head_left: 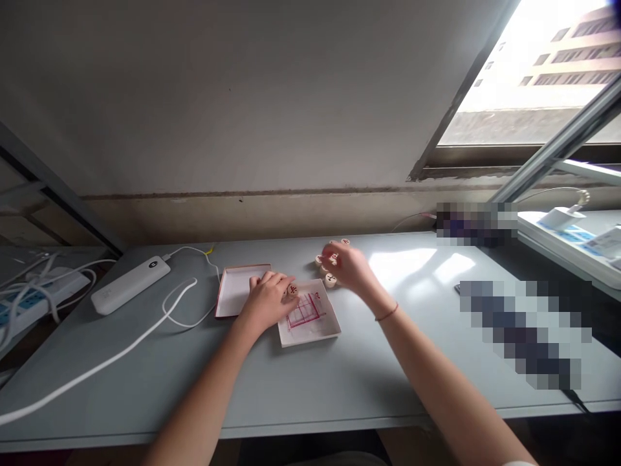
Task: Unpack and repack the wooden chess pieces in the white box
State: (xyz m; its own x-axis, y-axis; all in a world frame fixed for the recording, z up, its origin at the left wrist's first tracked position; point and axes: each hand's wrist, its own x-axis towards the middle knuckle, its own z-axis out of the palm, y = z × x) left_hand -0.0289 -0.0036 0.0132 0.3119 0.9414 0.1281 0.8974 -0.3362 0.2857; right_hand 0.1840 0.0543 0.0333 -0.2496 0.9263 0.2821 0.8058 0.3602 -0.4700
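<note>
My left hand (269, 299) reaches over the upper left corner of an open white box (309, 338). Between its thumb and forefinger sits a round wooden xiangqi piece (292, 290) with a dark character on it. Magenta grid lines are drawn on the box's floor. Just beyond the box's far right corner lies a small cluster of xiangqi pieces (330, 280). My right hand (350, 266) is above this cluster with its fingertips pinched around one piece, and it hides part of the group. A shallow box lid (228, 294) with a reddish rim lies open beside my left hand.
At the left, a white power bank (130, 285) has a white cable (130, 349) near it. Power strips stand on both sides, the left one (43, 301) tangled with cords. Blurred items (524, 336) lie at the right. The wall borders the grey desk (369, 382) behind.
</note>
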